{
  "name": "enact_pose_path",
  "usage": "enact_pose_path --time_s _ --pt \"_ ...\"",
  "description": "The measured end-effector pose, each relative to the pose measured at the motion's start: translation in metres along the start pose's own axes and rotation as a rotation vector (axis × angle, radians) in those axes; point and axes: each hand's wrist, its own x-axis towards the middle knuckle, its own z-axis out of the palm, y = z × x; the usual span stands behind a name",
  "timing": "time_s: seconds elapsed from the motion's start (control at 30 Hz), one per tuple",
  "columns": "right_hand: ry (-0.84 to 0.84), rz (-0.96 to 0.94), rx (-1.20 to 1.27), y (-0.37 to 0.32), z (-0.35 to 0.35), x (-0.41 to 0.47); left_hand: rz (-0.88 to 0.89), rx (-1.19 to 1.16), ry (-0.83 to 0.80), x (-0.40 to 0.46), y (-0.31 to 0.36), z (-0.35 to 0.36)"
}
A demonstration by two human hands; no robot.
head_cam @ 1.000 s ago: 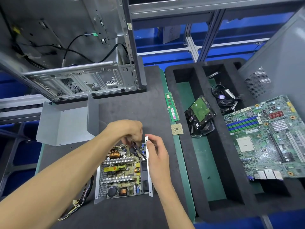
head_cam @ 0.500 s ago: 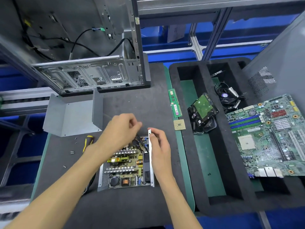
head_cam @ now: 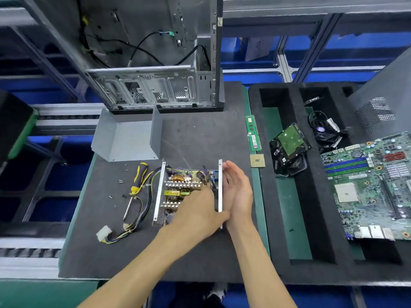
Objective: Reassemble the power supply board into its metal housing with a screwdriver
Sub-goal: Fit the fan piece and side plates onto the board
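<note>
Power supply board [head_cam: 181,185] sitting inside its metal housing [head_cam: 158,196], mid-bench on the dark mat [head_cam: 200,138], side walls standing up left and right. Right hand [head_cam: 239,193] flat against the outside of the right wall, fingers [head_cam: 231,174] straight and together, holding nothing. Left hand [head_cam: 200,210] reaching across the near half of the board, thumb at the right wall's near end; fingers hidden under the back of the hand, so cannot tell how wide or what they touch. Wire harness [head_cam: 135,210] spilling out of the housing's left side, looping toward the near edge and ending in a white connector [head_cam: 104,233]. Yellow-and-black screwdriver [head_cam: 136,185] lying untouched just left of the housing, tip pointing toward the near edge, crossed by the wires. Small loose screws [head_cam: 121,181] scattered left of the screwdriver. Grey housing cover [head_cam: 129,138] standing behind, beyond the screws, close to the open computer case [head_cam: 155,85] at the far edge. Bare mat between cover and housing, and more bare mat along the near edge below the forearms. To the right, tight going: CPU chip [head_cam: 257,160] just past the right fingertips, RAM sticks [head_cam: 252,133] along the mat's right edge. Beyond that, black foam tray [head_cam: 275,218] with a hard drive [head_cam: 289,141] and a motherboard [head_cam: 367,187] lying across its right side.
</note>
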Motion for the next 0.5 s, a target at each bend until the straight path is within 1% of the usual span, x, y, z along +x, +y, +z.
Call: enact_pose_path --time_s 0.13,0.33,0.37,0.5 --pt "-0.02 0.006 -0.065 0.001 -0.003 -0.001 0.025 0.037 0.107 -0.006 0.007 0.003" --pt "-0.135 -0.045 -0.363 0.001 -0.002 -0.008 0.035 0.049 0.232 -0.028 -0.001 -0.007" --pt "-0.17 -0.04 -0.382 0.0 0.0 -0.011 0.033 0.018 0.244 -0.032 -0.003 -0.011" --pt "-0.254 -0.011 -0.309 -0.006 0.007 -0.029 0.045 -0.062 0.223 -0.048 -0.001 -0.025"
